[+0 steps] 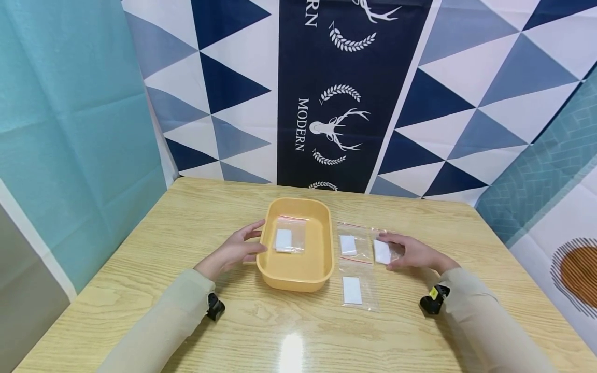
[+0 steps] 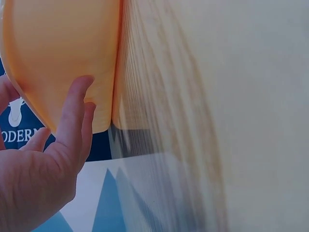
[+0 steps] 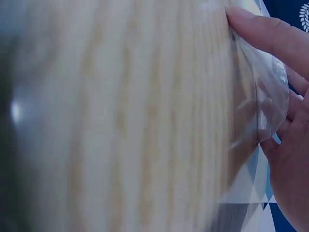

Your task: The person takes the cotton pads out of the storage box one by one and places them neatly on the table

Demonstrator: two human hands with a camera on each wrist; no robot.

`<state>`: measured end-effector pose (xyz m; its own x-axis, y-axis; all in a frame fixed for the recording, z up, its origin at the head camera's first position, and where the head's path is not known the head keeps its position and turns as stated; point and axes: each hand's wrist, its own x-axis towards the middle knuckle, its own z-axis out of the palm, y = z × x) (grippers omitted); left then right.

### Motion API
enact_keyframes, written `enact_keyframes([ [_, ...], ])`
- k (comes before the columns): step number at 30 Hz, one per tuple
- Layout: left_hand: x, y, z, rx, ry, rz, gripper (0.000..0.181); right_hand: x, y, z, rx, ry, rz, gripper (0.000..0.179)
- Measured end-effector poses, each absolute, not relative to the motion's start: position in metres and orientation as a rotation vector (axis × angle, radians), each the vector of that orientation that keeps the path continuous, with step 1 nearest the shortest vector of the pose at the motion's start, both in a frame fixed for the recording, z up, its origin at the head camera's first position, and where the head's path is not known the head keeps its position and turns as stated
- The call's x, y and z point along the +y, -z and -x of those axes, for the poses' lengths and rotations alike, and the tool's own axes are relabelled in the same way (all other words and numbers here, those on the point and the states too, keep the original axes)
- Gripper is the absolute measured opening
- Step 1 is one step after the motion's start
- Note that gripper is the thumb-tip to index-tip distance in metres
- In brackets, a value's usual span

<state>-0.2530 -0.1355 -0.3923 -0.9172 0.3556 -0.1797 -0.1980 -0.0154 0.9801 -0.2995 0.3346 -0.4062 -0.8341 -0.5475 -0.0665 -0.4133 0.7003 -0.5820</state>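
Observation:
A yellow plastic tub sits on the table. Inside it lies a clear zip bag with a red seal line and a flat white rectangle. My left hand holds the tub's left side, thumb over the rim; other fingers lie along the outer wall in the left wrist view. Right of the tub, my right hand grips a clear zip bag with a white rectangle inside. In the right wrist view, crinkled film of this bag shows between thumb and fingers.
Two more zip bags with white rectangles lie between the tub and my right hand, one farther back and one nearer. The wooden table ends at a patterned cloth backdrop.

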Motion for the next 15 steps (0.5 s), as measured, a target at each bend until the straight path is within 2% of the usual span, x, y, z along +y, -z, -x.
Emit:
enact_keyframes([
  [10,-0.1358,0.3925,0.2531,1.891,-1.995,-0.165,0.077,0.337,0.4085,0.3063,2.614,0.902,0.793,0.076],
  [15,-0.1352,0.3926,0.2535,1.898,-1.993,-0.165,0.077,0.3373,0.4084,0.3063,2.663,1.001,0.702,0.076],
])
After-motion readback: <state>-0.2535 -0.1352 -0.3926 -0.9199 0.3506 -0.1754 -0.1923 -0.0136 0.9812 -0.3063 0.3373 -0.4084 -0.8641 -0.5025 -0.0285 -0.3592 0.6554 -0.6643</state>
